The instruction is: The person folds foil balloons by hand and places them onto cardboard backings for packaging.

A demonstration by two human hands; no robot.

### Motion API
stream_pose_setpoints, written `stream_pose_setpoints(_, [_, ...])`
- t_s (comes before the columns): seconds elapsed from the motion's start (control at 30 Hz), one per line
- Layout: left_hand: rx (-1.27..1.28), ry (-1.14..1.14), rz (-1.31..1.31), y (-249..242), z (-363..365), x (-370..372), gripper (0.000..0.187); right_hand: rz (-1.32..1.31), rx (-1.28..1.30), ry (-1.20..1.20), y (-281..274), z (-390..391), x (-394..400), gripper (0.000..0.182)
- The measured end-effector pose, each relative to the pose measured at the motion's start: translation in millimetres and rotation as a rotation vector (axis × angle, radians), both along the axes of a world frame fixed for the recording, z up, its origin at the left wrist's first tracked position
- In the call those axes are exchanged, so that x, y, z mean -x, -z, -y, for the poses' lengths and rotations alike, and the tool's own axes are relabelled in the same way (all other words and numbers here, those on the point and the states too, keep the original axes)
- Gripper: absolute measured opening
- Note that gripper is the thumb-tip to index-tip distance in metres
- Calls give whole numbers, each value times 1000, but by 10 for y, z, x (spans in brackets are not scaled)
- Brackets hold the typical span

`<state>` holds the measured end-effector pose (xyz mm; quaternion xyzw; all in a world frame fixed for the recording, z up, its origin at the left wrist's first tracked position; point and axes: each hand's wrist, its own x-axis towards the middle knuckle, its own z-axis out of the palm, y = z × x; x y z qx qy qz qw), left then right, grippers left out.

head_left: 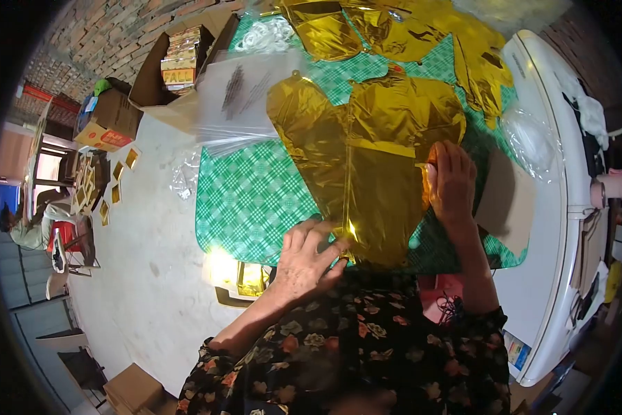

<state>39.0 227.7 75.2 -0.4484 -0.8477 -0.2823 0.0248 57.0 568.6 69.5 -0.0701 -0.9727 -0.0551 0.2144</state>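
The fingers of the left hand (309, 259) are curled together and pinch the near, narrow end of a gold foil sheet (366, 159), thumb and forefinger closed on its lower tip. The fingers of the right hand (452, 181) lie flat and close together, pressing down on the sheet's right edge, where something orange shows just under the palm; what it is cannot be told. The foil sheet lies spread on the green checked cloth (249, 200) covering the counter, creased along its middle, with more gold foil pieces (394, 34) heaped at the far end and a clear plastic bag (238, 97) lying just beside it to the left. The foil looks thin and slippery, so a hard pull from the pinching hand could tear it at the tip or wrinkle it; if the flat hand lifts, the sheet may slide on the cloth and lose its fold line. An open cardboard box (179, 59) stands off the counter's far left corner.
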Motion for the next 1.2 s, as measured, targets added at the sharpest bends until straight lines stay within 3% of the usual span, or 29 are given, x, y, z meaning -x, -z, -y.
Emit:
stream_pose_setpoints(0.4, [19,36,40,-122,15,4,42,14,6,119,36,140,-209,61])
stream_pose_setpoints(0.6, [24,62,47,-234,16,92,45,143,174,-157,-439,629,-326,73])
stream_pose_setpoints(0.7, [-22,81,-5,-372,-87,270,54,218,212,-284,-333,767,-354,78])
stream_pose_setpoints(0.8, [-116,151,-71,-444,-359,582,62,236,214,-315,-85,772,-378,77])
stream_pose_setpoints(0.97, [-151,209,-149,-398,-1138,998,59,232,180,-311,84,733,-386,64])
stream_pose_setpoints(1.03, [-181,240,-135,-223,-1432,1137,58,228,171,-311,113,722,-391,68])
stream_pose_setpoints(1.2, [23,164,-181,120,-1795,1324,58,221,172,-298,82,692,-373,77])
